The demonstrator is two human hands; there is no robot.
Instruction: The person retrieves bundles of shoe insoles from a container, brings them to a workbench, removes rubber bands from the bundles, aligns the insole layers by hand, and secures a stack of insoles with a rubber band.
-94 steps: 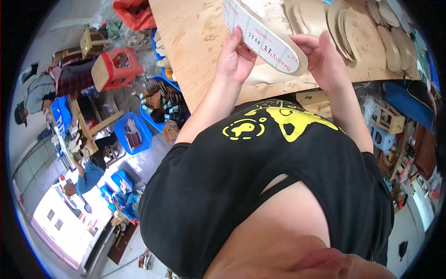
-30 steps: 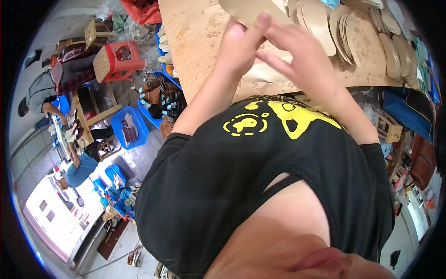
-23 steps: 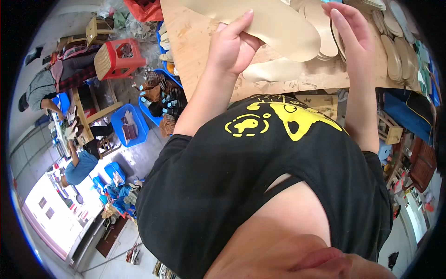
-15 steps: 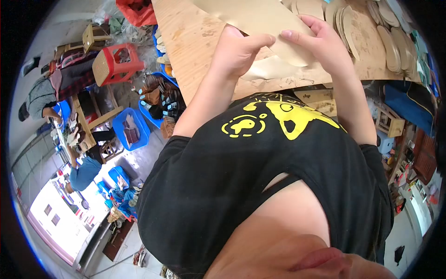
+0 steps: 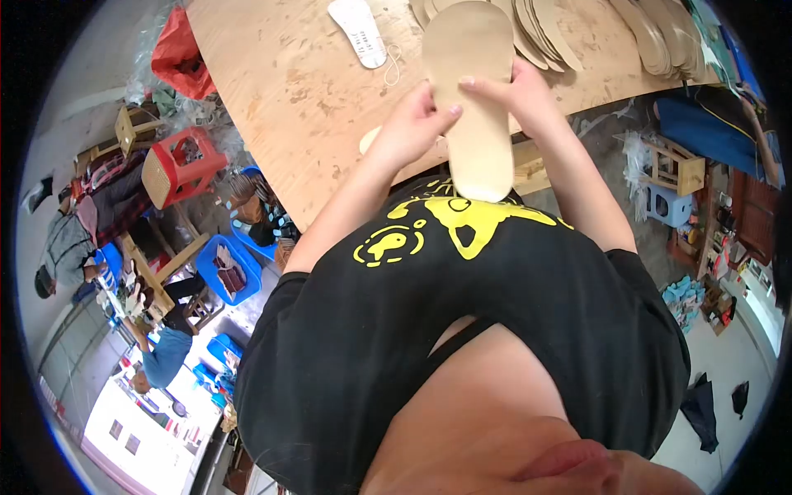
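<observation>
A beige, sole-shaped insole is held lengthwise in front of my chest, its lower end near my shirt. My right hand grips its right edge, thumb on the upper face and fingers behind. At the left edge, my left hand is closed on the insole with its thumb tip on the surface; its other fingers are partly hidden. Beneath my left hand, part of another pale piece shows on the table. A white sole-shaped piece with printed marks and a loop of string lies farther off.
Stacks of beige insoles and more insole stacks lie along the far side of the wooden table. To the left are a red stool, a blue bin and two other people, one in a blue shirt.
The insole has turned from slanting to nearly upright, its lower end now close to my shirt. My view has shifted, bringing the white piece with string into sight.
</observation>
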